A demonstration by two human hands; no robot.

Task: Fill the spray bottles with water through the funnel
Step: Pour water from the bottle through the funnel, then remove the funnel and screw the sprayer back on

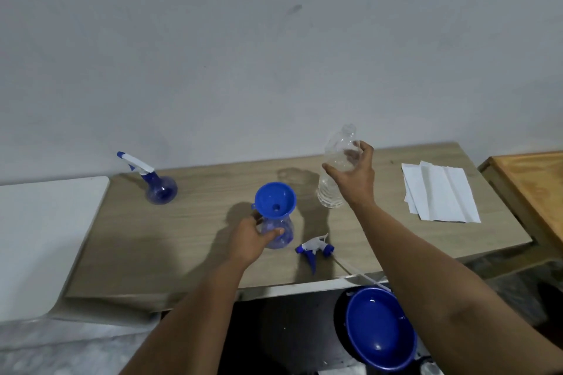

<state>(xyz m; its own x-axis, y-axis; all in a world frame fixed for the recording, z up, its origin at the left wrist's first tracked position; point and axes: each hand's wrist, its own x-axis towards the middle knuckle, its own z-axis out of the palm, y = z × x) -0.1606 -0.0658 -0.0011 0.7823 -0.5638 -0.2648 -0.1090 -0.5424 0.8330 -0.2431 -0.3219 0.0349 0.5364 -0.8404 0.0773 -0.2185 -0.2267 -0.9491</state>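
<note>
Head view | left hand (254,237) holds spray bottle (281,233) under funnel (275,199) | right hand (355,176) spread, fingers touching water bottle (336,167)

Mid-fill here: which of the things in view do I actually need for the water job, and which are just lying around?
Needed: blue funnel sitting in the open spray bottle held by the left hand; clear water bottle at the right hand; loose trigger head; capped second spray bottle.

Lying about: paper towels; blue bowl below the table.
</note>
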